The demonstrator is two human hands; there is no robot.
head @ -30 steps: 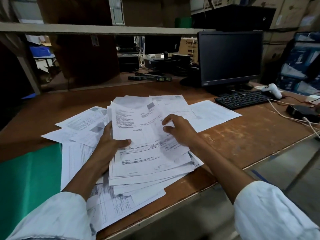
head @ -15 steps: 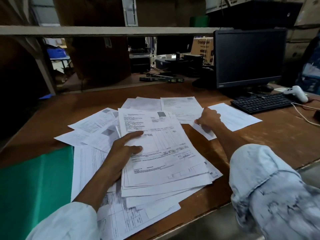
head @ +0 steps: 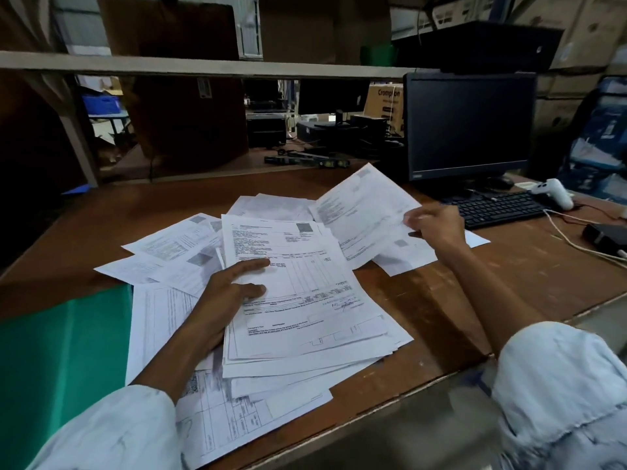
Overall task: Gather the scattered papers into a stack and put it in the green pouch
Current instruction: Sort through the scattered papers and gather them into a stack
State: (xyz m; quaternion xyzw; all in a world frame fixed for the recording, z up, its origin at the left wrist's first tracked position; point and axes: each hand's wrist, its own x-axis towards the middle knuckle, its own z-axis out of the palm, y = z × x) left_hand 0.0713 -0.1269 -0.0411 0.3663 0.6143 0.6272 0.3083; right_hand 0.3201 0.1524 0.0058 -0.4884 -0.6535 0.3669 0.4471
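A loose stack of printed papers [head: 305, 317] lies on the brown desk. My left hand [head: 230, 293] grips the stack's left edge, thumb on the top sheet. My right hand [head: 434, 225] pinches one sheet [head: 363, 212] by its right corner and holds it tilted above the desk. More sheets [head: 169, 249] lie spread to the left, behind the stack, and under the lifted sheet. The green pouch [head: 61, 361] lies flat at the desk's left front, partly under the papers.
A black monitor [head: 468, 127] and keyboard [head: 495, 208] stand at the right rear, with a white handheld scanner [head: 553, 195], cables and a small black box [head: 604, 232] further right. A shelf beam [head: 203, 67] crosses above. The desk's front edge [head: 407, 381] runs diagonally.
My right hand reached to the sheets at the right, took hold of one and lifted it off the desk. My left hand kept its hold on the stack.
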